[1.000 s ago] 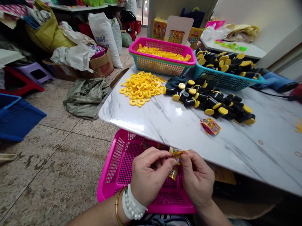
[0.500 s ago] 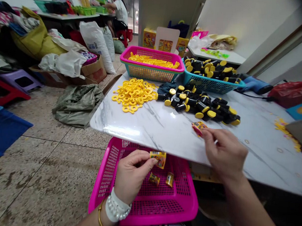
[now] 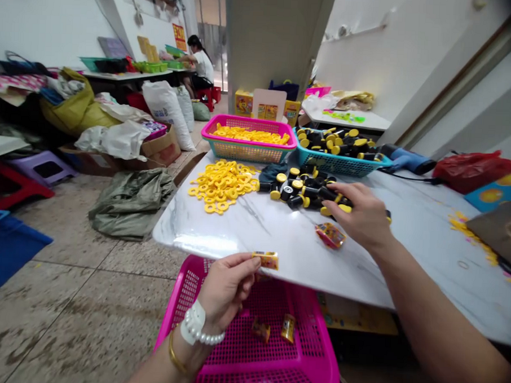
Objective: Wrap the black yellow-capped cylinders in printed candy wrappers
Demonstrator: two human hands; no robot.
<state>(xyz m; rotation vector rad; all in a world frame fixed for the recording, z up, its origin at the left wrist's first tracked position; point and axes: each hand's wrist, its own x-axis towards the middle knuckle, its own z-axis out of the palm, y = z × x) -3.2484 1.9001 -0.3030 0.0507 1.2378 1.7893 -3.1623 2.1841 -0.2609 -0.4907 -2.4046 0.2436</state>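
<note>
Left hand (image 3: 230,283): at seven o'clock from the middle of the view; thumb and forefinger are pinched on one end of a printed label, before the table edge.
Printed label (image 3: 268,260): at about six o'clock, free on its right side, not around any piece.
Right hand (image 3: 362,216): at three o'clock, over the black pieces, with thumb and fingers curved; I cannot tell if they have closed on one.
Black pieces (image 3: 296,200): a loose pile with yellow ends, at three o'clock on the marble table (image 3: 203,234); no printed label is seen on them.
Turquoise basket (image 3: 335,164): at two o'clock, heaped with more such bare pieces.
Label packet (image 3: 330,236): at four o'clock on the table, just below the right hand.
Pink basket (image 3: 327,353): towards six o'clock, below the table edge; inside, between five and six, lie two small yellow-printed pieces (image 3: 288,328), one blurred.
Progress: in my judgement, these two look finished; the many bare ones seem left, so the work is near its beginning.
</note>
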